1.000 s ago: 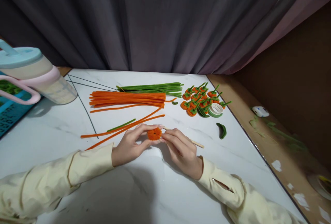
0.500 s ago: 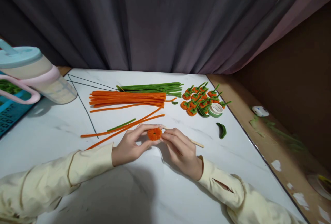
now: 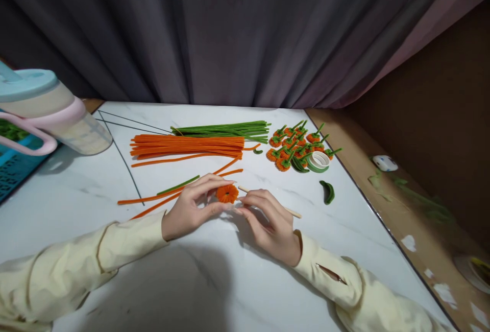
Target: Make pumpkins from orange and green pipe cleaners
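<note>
A small round orange pumpkin [image 3: 227,194] of fuzzy pipe cleaner, with a dark centre facing me, sits between the thumb and fingers of my left hand [image 3: 193,207]. My right hand [image 3: 270,219] is closed, its thumb and fingertips at the lower right edge of the pumpkin. A thin wooden stick [image 3: 294,213] passes behind my right hand, which hides its middle; I cannot tell if the hand touches it. Loose orange pipe cleaners [image 3: 140,201] and a short green one [image 3: 178,185] lie beyond my left hand.
Bundles of orange pipe cleaners [image 3: 187,146] and green pipe cleaners [image 3: 225,129] lie at the back. Several finished pumpkins [image 3: 283,163] stand right of them, by a roll of green tape [image 3: 319,162]. A curved green piece [image 3: 327,192] lies nearby. A tumbler [image 3: 76,122] stands left.
The pumpkin has moved slightly up and tilted in my left hand, so its face shows differently. My right fingertips have shifted a little lower along its edge. My left hand has risen slightly.
</note>
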Demonstrator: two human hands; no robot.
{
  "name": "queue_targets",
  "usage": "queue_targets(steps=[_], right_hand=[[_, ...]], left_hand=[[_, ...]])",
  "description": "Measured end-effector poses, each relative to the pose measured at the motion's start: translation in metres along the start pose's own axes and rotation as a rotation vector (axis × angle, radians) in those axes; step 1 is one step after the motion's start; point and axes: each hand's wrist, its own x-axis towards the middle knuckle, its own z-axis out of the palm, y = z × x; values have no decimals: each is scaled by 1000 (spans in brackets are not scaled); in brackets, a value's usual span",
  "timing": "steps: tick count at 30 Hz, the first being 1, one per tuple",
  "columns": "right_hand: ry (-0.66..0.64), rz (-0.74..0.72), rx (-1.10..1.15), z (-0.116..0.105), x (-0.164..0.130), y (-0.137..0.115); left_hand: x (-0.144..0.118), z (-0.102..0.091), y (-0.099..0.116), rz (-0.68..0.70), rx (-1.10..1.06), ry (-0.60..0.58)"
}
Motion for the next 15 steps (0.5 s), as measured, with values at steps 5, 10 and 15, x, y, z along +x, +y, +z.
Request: queue_targets(steps=[5, 10, 15], right_hand=[[25, -14, -16, 0, -1, 3], [-28, -34, 13, 1, -2, 8], [-30, -90, -45, -3, 1, 9]], left_hand=[[1, 1, 4, 1, -99, -49], [1, 1, 4, -33, -140, -39], [8, 0, 7, -145, -126, -4]])
